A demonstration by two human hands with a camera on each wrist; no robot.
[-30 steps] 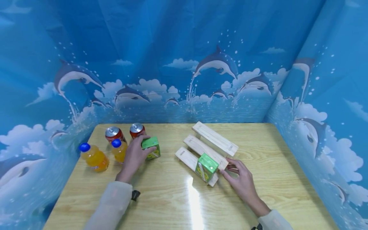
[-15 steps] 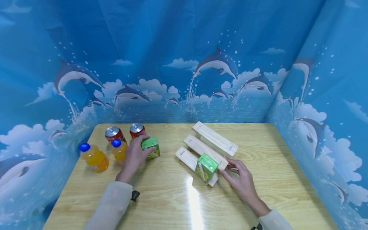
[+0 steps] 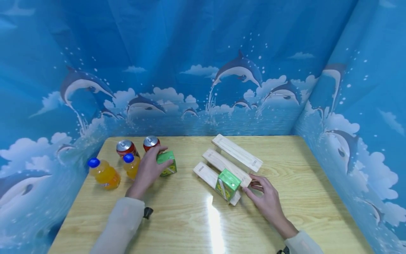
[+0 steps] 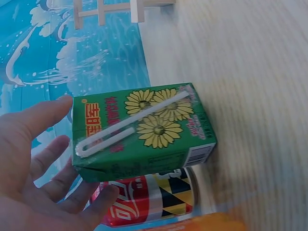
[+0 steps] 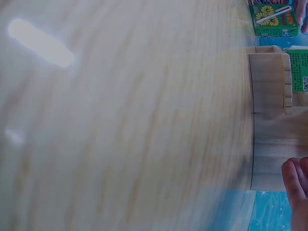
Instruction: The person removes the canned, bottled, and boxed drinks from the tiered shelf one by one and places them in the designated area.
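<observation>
My left hand is spread around a green juice box standing on the table. In the left wrist view the fingers are parted beside the juice box, with the thumb near one corner; a white straw lies along its flowered face. My right hand holds the near right end of a three-step wooden display stand, thumb and fingers at its middle step. On the lowest step rests a second green juice box. Only some right fingertips show against the stand in the right wrist view.
Left of my left hand stand two red cola cans and two orange soda bottles with blue caps. The wooden table ends at a dolphin-printed blue curtain behind and at the sides.
My left fingers have loosened and spread away from the juice box, and the left forearm has shifted slightly left. The right hand and the stand have kept their places.
</observation>
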